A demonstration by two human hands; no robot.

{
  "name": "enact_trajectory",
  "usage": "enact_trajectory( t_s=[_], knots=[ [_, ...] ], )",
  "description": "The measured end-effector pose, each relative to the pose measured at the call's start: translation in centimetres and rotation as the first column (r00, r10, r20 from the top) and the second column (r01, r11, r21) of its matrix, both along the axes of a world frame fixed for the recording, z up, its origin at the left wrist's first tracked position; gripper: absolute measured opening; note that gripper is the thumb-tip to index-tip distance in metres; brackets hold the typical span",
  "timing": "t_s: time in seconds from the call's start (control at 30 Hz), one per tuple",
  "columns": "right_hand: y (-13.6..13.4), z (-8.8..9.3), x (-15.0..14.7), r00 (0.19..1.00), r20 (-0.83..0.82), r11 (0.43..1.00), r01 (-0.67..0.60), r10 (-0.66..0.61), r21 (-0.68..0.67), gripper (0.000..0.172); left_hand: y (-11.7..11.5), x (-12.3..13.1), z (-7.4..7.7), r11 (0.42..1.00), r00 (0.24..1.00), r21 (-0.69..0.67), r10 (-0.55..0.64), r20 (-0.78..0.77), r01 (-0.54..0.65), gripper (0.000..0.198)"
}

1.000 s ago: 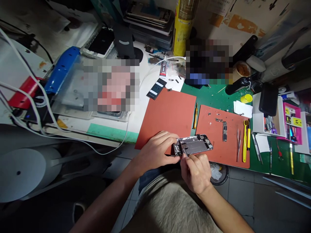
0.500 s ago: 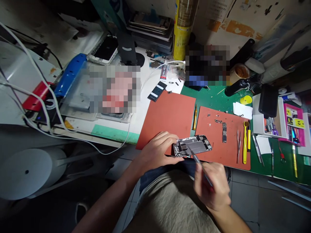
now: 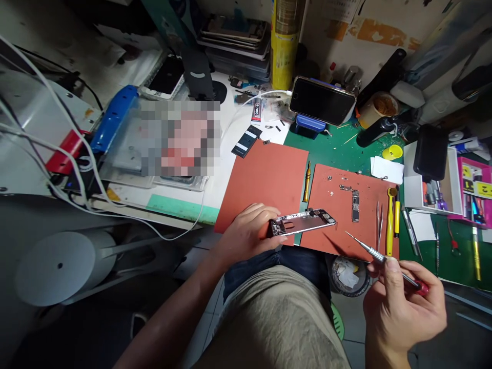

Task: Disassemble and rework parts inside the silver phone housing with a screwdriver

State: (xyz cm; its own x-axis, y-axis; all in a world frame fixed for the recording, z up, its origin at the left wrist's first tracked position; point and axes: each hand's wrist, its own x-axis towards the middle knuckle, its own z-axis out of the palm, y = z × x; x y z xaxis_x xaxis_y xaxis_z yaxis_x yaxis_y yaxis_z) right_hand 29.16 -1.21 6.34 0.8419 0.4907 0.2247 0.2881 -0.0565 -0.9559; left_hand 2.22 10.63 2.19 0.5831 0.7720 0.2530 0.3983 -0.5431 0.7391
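Observation:
My left hand [image 3: 251, 230] grips one end of an opened phone housing [image 3: 303, 224], tilted above the front edge of the orange mats. In my right hand [image 3: 405, 302] is a slim silver screwdriver [image 3: 374, 253] with a red end, its tip pointing left over the right mat [image 3: 330, 241], apart from the housing. A phone logic board [image 3: 355, 206] lies on that mat among tiny loose parts. Tweezers [image 3: 379, 225] and a yellow brush [image 3: 390, 220] rest at its right side. Between the mats stretches a gold screwdriver [image 3: 307, 182].
A phone [image 3: 323, 100] leans on a blue stand at the back. A black battery [image 3: 247, 141] lies behind the left mat. Tool boxes [image 3: 432, 192] stand at the right, white cables [image 3: 49, 82] at the left. Below the bench edge is a waste bin [image 3: 349, 277].
My right hand has drawn the screwdriver away from the housing, to the right. My left hand has tilted the housing and raised it slightly.

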Motion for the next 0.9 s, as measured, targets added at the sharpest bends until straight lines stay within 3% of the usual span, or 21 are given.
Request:
enact_trajectory(
  t_s=[0.43,0.57,0.63,0.7,0.77,0.83,0.9],
  knots=[
    [-0.3,-0.3,1.4,0.998,0.011,0.998,0.057,-0.057,-0.019,0.037,0.2,-0.1,0.0,1.000,1.000,0.005,-0.003,-0.027,0.003,0.027],
    [-0.7,-1.0,1.9,0.997,0.063,0.991,0.041,-0.033,-0.128,0.037,0.1,-0.3,-0.1,0.999,0.999,0.022,-0.026,-0.028,0.027,0.027],
    [-0.7,-1.6,2.2,0.982,0.184,0.974,0.009,0.033,-0.226,0.033,0.0,-0.5,-0.3,0.998,0.998,0.045,-0.043,-0.040,0.045,0.032],
    [-0.4,-2.4,2.7,0.899,0.420,0.946,0.023,0.121,-0.323,0.026,0.0,-0.7,-0.6,0.997,0.997,0.060,-0.040,-0.063,0.044,0.040],
    [0.1,-3.4,3.2,0.733,0.652,0.924,0.087,0.193,-0.373,0.020,0.0,-0.8,-1.0,0.997,0.996,0.064,-0.046,-0.070,0.050,0.048],
    [0.7,-4.3,3.7,0.628,0.746,0.915,0.128,0.223,-0.382,0.017,0.0,-0.8,-1.3,0.996,0.995,0.066,-0.051,-0.082,0.056,0.049],
    [1.1,-5.1,4.0,0.594,0.768,0.912,0.133,0.240,-0.388,0.016,-0.3,-0.7,-1.4,0.996,0.993,0.066,-0.055,-0.107,0.062,0.048]
  ],
)
